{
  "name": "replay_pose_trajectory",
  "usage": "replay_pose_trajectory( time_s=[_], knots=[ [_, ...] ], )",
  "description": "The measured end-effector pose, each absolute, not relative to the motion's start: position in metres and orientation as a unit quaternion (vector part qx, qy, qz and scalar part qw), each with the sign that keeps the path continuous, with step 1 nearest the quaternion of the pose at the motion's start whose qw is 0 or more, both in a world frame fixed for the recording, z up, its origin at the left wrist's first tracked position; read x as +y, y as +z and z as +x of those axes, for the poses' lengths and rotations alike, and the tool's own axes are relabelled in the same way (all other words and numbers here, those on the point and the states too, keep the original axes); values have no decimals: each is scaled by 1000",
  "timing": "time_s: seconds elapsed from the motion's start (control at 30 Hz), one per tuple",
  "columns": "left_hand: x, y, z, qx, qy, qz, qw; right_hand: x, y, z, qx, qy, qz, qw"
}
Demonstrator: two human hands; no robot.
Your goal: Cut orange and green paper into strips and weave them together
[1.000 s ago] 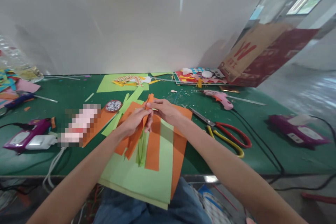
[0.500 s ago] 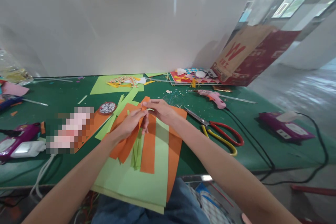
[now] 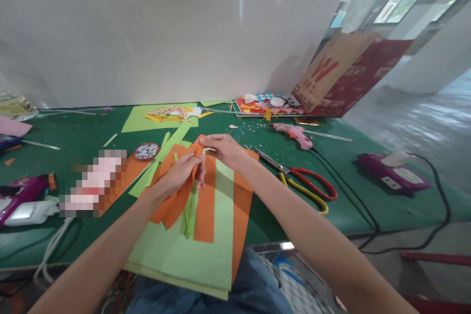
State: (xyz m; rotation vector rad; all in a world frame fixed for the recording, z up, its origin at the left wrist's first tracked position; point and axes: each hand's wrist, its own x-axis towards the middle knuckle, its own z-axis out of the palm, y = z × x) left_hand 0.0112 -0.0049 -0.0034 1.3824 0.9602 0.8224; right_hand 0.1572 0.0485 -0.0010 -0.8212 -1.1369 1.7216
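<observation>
An orange paper strip is pinched between both my hands, its top end at the fingertips and its lower end hanging to the left. My left hand grips it from the left with curled fingers. From the right, my right hand pinches the top end between thumb and finger. Beneath them lie light green paper sheets, overhanging the table's front edge above my lap. On these rest another orange strip and a bundle of narrow green strips. My fingers partly hide the pinched end.
Scissors with red and yellow handles lie right of the paper, a pink glue gun behind them. A round dish of small pieces sits left. Purple power units with cords flank the work. A white panel stands behind.
The whole view has shifted slightly, so things appear a little further left. Both hands keep their pinch on the orange strip, with barely any finger movement.
</observation>
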Motion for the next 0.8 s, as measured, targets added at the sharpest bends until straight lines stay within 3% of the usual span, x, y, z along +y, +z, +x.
replay_pose_trajectory(
  time_s=[0.8],
  knots=[
    [-9,8,16,454,346,588,573,47,-3,155,-511,685,-299,425]
  ],
)
